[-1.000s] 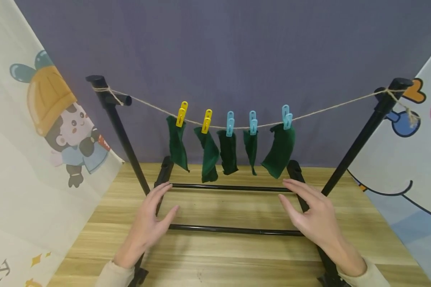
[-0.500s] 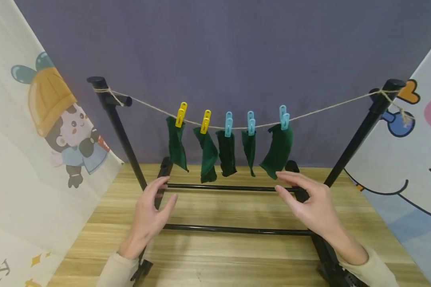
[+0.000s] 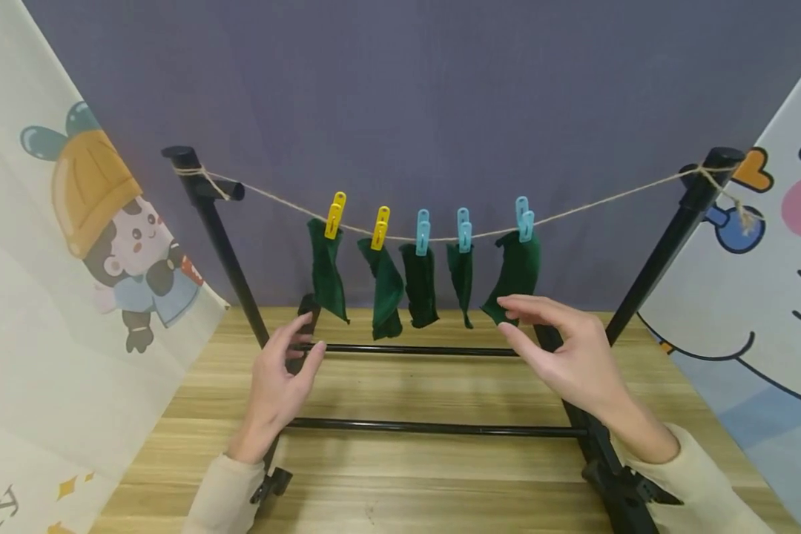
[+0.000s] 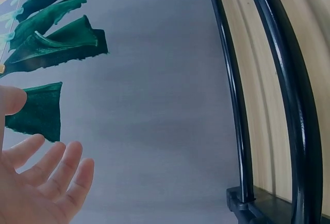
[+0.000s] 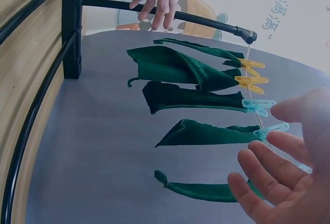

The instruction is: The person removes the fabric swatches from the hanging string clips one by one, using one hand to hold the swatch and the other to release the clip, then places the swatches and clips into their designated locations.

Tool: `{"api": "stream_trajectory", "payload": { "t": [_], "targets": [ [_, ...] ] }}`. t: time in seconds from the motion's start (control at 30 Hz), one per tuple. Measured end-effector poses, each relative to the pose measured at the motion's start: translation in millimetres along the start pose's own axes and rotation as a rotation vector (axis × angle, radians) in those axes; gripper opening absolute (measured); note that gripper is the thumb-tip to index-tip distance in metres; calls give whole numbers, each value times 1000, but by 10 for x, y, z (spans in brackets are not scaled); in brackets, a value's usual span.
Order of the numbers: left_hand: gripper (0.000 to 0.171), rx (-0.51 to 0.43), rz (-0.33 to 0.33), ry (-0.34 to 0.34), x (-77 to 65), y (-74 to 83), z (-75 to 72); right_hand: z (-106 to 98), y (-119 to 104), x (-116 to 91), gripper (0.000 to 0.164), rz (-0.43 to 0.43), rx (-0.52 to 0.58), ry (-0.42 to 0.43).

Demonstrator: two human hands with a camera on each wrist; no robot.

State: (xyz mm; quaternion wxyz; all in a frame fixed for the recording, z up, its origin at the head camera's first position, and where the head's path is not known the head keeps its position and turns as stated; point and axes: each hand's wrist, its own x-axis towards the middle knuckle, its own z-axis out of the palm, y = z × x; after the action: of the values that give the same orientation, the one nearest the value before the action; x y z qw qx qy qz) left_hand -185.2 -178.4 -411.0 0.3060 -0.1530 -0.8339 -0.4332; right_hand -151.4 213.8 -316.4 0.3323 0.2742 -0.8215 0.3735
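Several dark green cloth pieces (image 3: 387, 293) hang in a row from a sagging string (image 3: 614, 202). Two yellow clothespins (image 3: 334, 215) clip the left ones and three light blue clothespins (image 3: 423, 232) the others. My left hand (image 3: 280, 378) is raised beside the left post, fingers spread and holding nothing; in the left wrist view its thumb overlaps the nearest cloth. My right hand (image 3: 567, 348) holds nothing either, thumb and fingers apart. Its fingertips overlap the lower edge of the rightmost green cloth (image 3: 519, 259) in the head view.
The string is tied between a left black post (image 3: 223, 237) and a right black post (image 3: 661, 252). Two black crossbars (image 3: 427, 428) join the rack's feet over a wood-grain table (image 3: 400, 482). Behind hangs a grey-blue curtain (image 3: 400, 96), with cartoon-printed sheets (image 3: 40, 245) at both sides.
Both hands have risen toward the line. The right hand has also moved left, now overlapping the rightmost cloth. The cloths and clothespins stay clipped as before; the head view has shifted slightly.
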Motion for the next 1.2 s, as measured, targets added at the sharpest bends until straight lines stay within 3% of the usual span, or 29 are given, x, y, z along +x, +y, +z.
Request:
{"api": "stream_trajectory", "payload": {
  "t": [0.37, 0.63, 0.83, 1.2],
  "targets": [
    [50, -25, -5, 8, 67, -22, 25, -38, -97, 220, 43, 44, 43, -34],
    [49, -14, -28, -12, 94, -14, 51, -6, -149, 370, 40, 8, 78, -61],
    [51, 23, -21, -21, 135, 20, 68, -5, -159, 438, 35, 33, 68, -75],
    [51, 11, -34, 27, 177, 110, 81, -15, -226, 551, 32, 30, 67, -82]
  ]
}}
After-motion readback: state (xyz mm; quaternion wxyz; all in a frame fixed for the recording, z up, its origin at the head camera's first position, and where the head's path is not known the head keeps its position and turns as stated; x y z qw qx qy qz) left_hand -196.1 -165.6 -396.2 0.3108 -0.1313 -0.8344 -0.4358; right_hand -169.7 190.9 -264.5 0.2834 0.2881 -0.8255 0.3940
